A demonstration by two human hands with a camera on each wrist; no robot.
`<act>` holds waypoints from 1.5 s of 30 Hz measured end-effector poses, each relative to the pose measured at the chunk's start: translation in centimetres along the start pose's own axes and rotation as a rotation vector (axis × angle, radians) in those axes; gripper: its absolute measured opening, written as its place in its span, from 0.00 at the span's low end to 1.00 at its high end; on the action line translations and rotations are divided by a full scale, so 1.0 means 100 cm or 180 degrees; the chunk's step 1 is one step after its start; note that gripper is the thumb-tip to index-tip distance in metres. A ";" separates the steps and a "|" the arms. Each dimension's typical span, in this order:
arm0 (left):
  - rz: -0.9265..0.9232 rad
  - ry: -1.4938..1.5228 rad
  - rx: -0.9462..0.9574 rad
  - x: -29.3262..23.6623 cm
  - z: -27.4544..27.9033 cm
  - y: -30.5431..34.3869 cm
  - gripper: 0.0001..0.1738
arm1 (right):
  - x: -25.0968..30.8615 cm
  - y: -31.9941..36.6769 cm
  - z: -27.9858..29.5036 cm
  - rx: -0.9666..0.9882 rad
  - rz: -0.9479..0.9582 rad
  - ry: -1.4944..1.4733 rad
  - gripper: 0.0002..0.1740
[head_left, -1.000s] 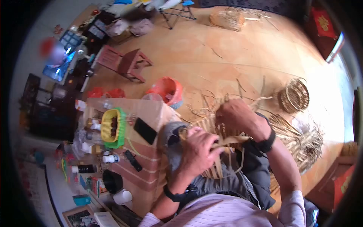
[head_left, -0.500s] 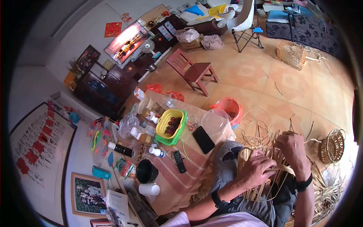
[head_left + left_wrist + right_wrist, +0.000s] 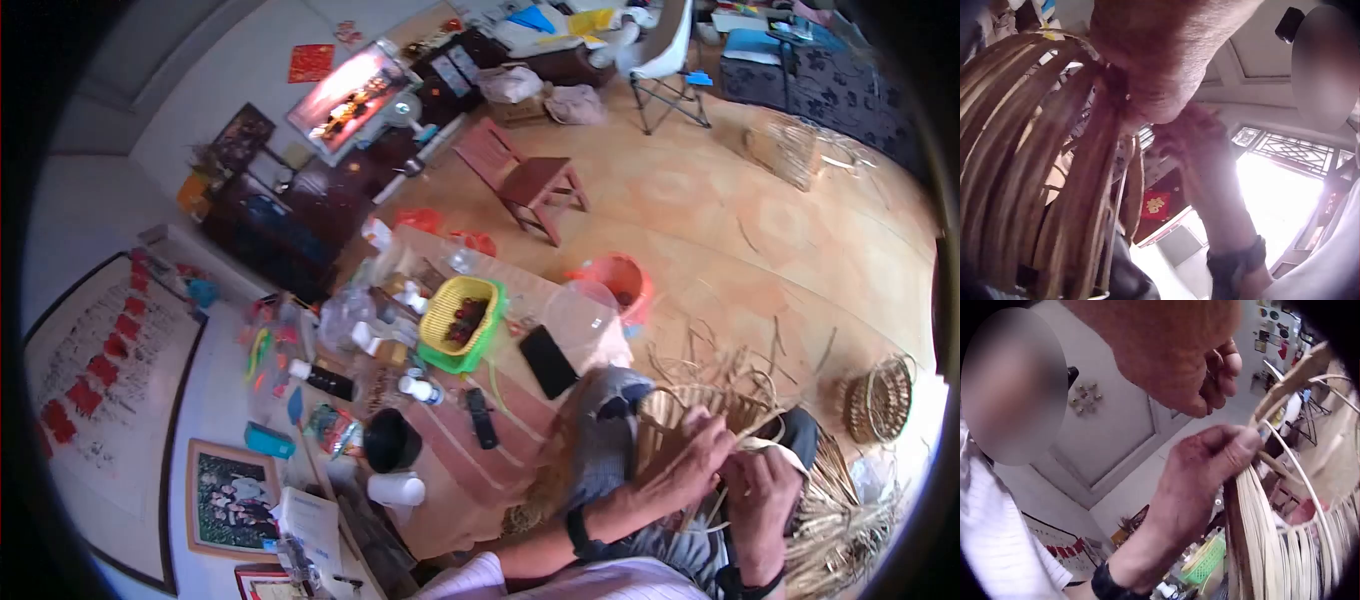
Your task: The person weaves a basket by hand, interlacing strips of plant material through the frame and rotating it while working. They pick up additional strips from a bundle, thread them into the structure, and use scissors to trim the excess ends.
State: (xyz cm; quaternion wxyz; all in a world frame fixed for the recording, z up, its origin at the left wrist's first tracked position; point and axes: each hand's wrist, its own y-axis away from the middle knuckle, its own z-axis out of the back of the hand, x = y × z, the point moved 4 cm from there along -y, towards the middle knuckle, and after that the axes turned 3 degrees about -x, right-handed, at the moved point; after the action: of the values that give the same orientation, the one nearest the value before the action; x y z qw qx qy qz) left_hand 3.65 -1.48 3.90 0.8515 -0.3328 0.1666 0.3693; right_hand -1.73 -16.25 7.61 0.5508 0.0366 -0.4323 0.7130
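The person sits with a half-woven basket of tan bamboo strips on the lap, its open rim turned up toward the hands. The left hand is at the rim. In the right wrist view its thumb and fingertips pinch a thin pale strip against the top of the upright staves. The right hand sits just beside it, the two hands almost touching, and its fingers are curled. I cannot tell whether they grip a strip or nothing. Each wrist wears a black wristband.

To the person's left, just beside the knee, stands a low surface covered with a striped cloth. On it are a yellow plastic basket set in a green one, a black phone, a black remote control, a black cup and a white cup, among bottles and packets.

An orange plastic bucket stands on the tiled floor beyond the surface. A red-brown wooden stool is farther off. A small round woven basket lies to the right, well apart from the hands. A heap of loose pale strips spreads beside the person's right leg.
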 end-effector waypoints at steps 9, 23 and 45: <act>0.0644 0.0063 0.0996 -0.007 0.015 -0.026 0.08 | -0.007 0.046 -0.020 0.0384 -0.0426 0.0112 0.20; 0.1178 0.0123 0.1042 -0.007 0.016 -0.055 0.11 | -0.008 0.051 -0.014 0.0418 -0.1127 -0.0921 0.06; -0.0510 -0.0239 0.0357 -0.018 0.021 -0.021 0.15 | -0.053 0.029 0.023 0.1049 -0.3314 -0.4030 0.21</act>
State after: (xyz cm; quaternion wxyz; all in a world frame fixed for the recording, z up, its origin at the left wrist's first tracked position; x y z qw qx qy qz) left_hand 4.05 -1.98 7.30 0.9013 -0.2828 0.1278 0.3023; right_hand -2.99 -21.82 4.62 0.4505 0.7054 -0.4782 0.2662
